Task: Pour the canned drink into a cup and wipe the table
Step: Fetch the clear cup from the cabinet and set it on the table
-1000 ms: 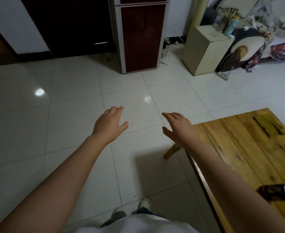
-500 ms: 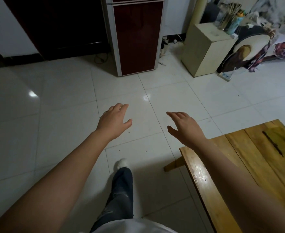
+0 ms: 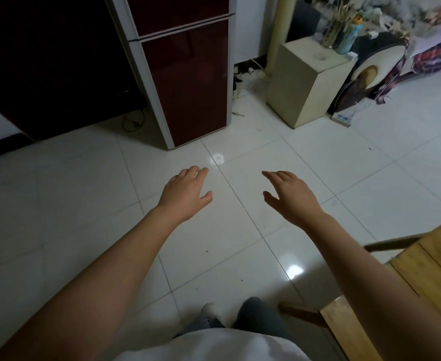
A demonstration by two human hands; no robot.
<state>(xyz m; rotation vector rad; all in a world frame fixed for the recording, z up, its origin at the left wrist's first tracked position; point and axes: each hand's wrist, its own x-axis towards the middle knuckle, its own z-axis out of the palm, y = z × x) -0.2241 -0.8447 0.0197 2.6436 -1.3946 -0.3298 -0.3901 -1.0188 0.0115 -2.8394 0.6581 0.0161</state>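
While the white tiled floor (image 3: 240, 230) fills most of the view, the dark-red fridge (image 3: 185, 82) stands far, the wooden surface (image 3: 427, 269) near right, and both hands, left (image 3: 185, 194) and right (image 3: 292, 196), hover empty, fingers relaxed; no can visible.

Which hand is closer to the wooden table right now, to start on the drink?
Right hand, probably: its arm passes over the wooden table; the left hand hangs over floor. Both open; no can in view.
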